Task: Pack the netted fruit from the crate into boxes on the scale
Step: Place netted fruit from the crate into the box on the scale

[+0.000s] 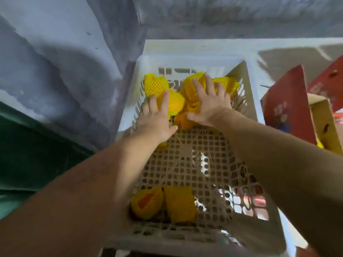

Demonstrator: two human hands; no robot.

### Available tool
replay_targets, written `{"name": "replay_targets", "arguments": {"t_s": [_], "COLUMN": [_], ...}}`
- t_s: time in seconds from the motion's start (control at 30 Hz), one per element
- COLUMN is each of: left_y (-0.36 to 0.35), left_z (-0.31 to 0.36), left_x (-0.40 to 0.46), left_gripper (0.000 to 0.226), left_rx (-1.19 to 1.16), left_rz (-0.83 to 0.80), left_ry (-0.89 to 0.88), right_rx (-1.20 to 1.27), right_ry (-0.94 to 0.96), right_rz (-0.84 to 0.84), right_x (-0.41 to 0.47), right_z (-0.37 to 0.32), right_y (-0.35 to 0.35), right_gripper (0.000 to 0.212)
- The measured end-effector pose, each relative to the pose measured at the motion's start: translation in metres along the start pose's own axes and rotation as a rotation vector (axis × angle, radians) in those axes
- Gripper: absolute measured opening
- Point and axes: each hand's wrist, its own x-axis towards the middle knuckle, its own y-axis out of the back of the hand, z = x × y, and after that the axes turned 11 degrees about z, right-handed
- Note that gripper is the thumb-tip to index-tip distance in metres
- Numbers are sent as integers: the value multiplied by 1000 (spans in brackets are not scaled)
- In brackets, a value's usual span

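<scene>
A pale plastic crate (246,115) with a perforated grid floor fills the frame's center. At right stands a red cardboard box (285,108), flaps up. Yellow foam-netted fruit (156,86) clusters at the crate's far end; 2 more (163,203) lie at the bottom. The right hand (209,106) spreads flat over 1 fruit; the left hand (157,119), fingers extended, presses another.

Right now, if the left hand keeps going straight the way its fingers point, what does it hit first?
The left hand already lies on a netted fruit; straight on, it likely meets the next netted fruit, then the crate's far wall. Depth is unclear.
</scene>
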Motion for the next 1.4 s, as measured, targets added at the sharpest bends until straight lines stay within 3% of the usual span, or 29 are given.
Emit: {"name": "replay_targets", "arguments": {"t_s": [0.1,0.23,0.33,0.5,0.63,0.93,1.13,1.3,1.4], "left_y": [-5,-12,-7,-2,-2,3,-9,-8,0], "left_z": [-2,7,18,21,24,9,3,0,-1], "left_x": [33,72,77,65,55,62,65,52,40], "left_gripper": [112,103,94,112,90,102,97,91,89], "left_rx": [76,322,383,512,517,628,537,401,84], "left_rz": [221,5,24,13,-22,-8,-51,58,149], "left_ry": [-126,-208,-193,-237,-228,-445,-436,-383,-299], "right_rx": [-23,-34,-80,-211,-152,-1,104,208,392], "right_ry": [15,4,29,-23,-117,-160,-145,-176,-239], "right_rz": [2,74,116,101,23,112,116,66,76], "right_x": [16,24,23,6,-15,-28,-26,-23,-34], "right_z": [0,-7,-8,-9,-17,-18,-13,-14,-27], "right_y": [-24,-43,-39,-39,-47,-61,-65,-54,-41], "right_gripper": [115,106,98,135,111,76,70,67,66]}}
